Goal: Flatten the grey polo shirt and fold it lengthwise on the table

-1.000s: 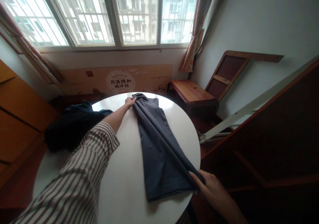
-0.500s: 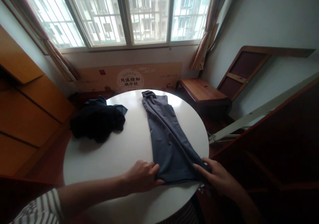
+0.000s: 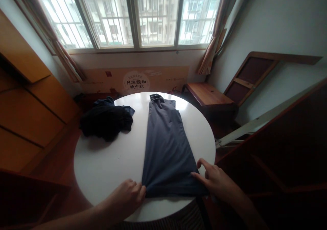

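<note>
A grey-blue garment (image 3: 165, 144), folded lengthwise into a long strip, lies across the round white table (image 3: 107, 162) from its far edge to its near edge. My left hand (image 3: 127, 197) pinches the near left corner of the garment's hem. My right hand (image 3: 216, 180) grips the near right corner at the table's rim, with the forefinger raised. The hem is stretched flat between both hands.
A crumpled dark blue garment (image 3: 107, 121) lies on the table's far left. A wooden bench (image 3: 208, 95) and a leaning wooden frame (image 3: 245, 78) stand at the right by the wall. Orange cabinets (image 3: 30, 104) line the left. A window (image 3: 138, 15) is behind the table.
My left hand came back from the garment's far end to its near left corner. The hem has been pulled wider and flatter, and the view has shifted slightly left.
</note>
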Tool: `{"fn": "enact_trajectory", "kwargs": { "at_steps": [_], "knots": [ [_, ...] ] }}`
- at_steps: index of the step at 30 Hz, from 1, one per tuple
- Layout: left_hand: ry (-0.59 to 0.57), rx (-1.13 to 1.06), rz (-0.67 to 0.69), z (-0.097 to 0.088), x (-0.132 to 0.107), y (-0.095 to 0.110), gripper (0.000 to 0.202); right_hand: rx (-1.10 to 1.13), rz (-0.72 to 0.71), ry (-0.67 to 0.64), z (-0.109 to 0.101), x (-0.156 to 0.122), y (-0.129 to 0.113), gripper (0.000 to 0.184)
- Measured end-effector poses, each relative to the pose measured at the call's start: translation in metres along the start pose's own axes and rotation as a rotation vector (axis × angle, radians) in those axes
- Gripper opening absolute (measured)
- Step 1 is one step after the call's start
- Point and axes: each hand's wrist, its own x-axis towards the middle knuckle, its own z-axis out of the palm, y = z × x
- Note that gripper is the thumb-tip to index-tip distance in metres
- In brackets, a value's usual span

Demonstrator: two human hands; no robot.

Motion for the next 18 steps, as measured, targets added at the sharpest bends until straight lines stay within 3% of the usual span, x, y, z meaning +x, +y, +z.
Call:
{"fn": "enact_trajectory", "kwargs": {
  "at_steps": [3, 5, 7, 9, 12, 14, 16, 18],
  "knots": [
    [-0.06, 0.011, 0.035, -0.002, -0.001, 0.003, 0.014, -0.183, -0.093, 0.16, -0.005, 0.02, -0.019, 0.03],
    [-0.076, 0.004, 0.064, -0.008, -0.001, 0.005, 0.012, -0.211, -0.282, 0.217, -0.008, 0.048, -0.036, 0.029],
    [-0.068, -0.046, 0.095, -0.019, 0.002, 0.004, 0.008, -0.209, -0.494, 0.205, -0.011, 0.088, -0.055, 0.027],
    [-0.036, -0.128, 0.146, -0.035, 0.016, -0.006, 0.016, -0.23, -0.611, 0.177, -0.015, 0.139, -0.073, 0.03],
    [0.104, -0.187, 0.152, -0.061, 0.066, -0.05, 0.03, -0.339, -0.558, 0.127, -0.02, 0.222, -0.095, 0.038],
    [0.215, -0.148, 0.03, -0.072, 0.113, -0.088, 0.035, -0.368, -0.494, 0.112, -0.023, 0.272, -0.103, 0.042],
    [0.248, -0.148, -0.025, -0.073, 0.155, -0.117, 0.033, -0.383, -0.427, 0.111, -0.025, 0.312, -0.104, 0.047],
    [0.276, -0.205, 0.031, -0.064, 0.18, -0.124, 0.03, -0.4, -0.348, 0.101, -0.024, 0.34, -0.097, 0.053]
  ]
}}
